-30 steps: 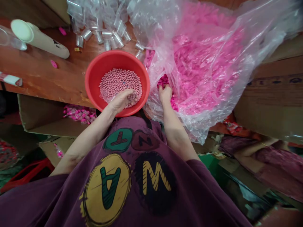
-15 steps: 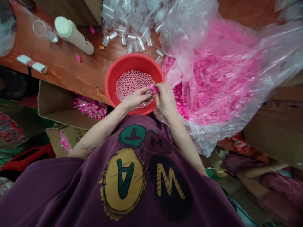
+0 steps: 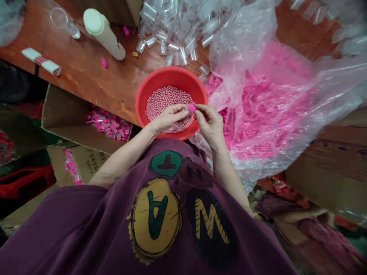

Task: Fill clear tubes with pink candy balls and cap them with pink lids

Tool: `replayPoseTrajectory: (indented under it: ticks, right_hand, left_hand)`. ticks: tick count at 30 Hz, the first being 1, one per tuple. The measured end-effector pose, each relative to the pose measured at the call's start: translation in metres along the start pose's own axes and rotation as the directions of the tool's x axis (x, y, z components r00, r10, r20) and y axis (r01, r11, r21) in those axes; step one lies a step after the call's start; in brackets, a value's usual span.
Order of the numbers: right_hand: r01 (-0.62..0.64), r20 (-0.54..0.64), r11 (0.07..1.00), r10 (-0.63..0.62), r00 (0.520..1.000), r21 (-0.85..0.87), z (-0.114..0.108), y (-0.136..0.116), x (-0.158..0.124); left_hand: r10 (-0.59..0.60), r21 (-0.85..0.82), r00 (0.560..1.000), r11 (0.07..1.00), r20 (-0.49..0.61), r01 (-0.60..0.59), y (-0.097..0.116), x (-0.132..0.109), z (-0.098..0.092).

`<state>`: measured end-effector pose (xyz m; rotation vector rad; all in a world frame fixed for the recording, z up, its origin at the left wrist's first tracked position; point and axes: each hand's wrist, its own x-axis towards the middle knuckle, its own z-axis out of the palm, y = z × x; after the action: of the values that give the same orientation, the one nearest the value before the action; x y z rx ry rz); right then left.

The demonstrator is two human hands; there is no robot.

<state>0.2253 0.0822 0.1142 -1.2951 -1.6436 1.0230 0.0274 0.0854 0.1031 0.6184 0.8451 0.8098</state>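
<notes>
Above a red basin (image 3: 141,102) of small pink beads (image 3: 164,98), my two hands meet at the fingertips. Pinched between the thumb and forefinger of my right hand (image 3: 211,124) is a bright pink cap (image 3: 192,108). My left hand (image 3: 171,116) is closed on the other side of it, around a small clear container of beads that its fingers now mostly hide. Whether the cap is seated on the container I cannot tell.
A clear plastic bag (image 3: 275,114) of pink caps lies right of the basin. Clear empty containers (image 3: 183,55) are heaped behind. A white bottle (image 3: 104,34) stands back left. Below left, a cardboard box (image 3: 65,114) holds pink-capped containers (image 3: 111,126). Another person's arm (image 3: 289,225) shows lower right.
My right hand has turned, its thumb and forefinger now plainly pinching the pink cap. The bead-filled container, seen before in my left hand, is mostly covered. The view has shifted slightly.
</notes>
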Motion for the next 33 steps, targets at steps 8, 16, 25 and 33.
replayPoseTrajectory:
  ticks: [8,16,25,33]
  right_hand:
    - [0.047,-0.042,0.995,-0.05,0.998,-0.084,0.008,-0.005,0.0]
    - [0.05,-0.016,0.992,-0.052,0.999,-0.118,0.012,-0.01,-0.006]
    - [-0.109,0.033,0.992,0.107,0.994,0.07,0.002,0.023,-0.014]
    - [-0.179,-0.053,0.963,0.193,0.98,0.202,0.005,0.011,-0.011]
  left_hand:
    - [-0.046,-0.092,0.999,0.995,-0.008,0.045,0.004,-0.002,0.005]
    - [0.045,-0.141,0.991,0.988,-0.129,-0.063,-0.003,-0.007,0.02]
    - [-0.016,-0.11,0.972,0.994,-0.236,-0.011,-0.007,-0.006,0.023]
    - [0.073,0.016,0.98,0.997,-0.185,-0.071,-0.005,-0.005,0.018]
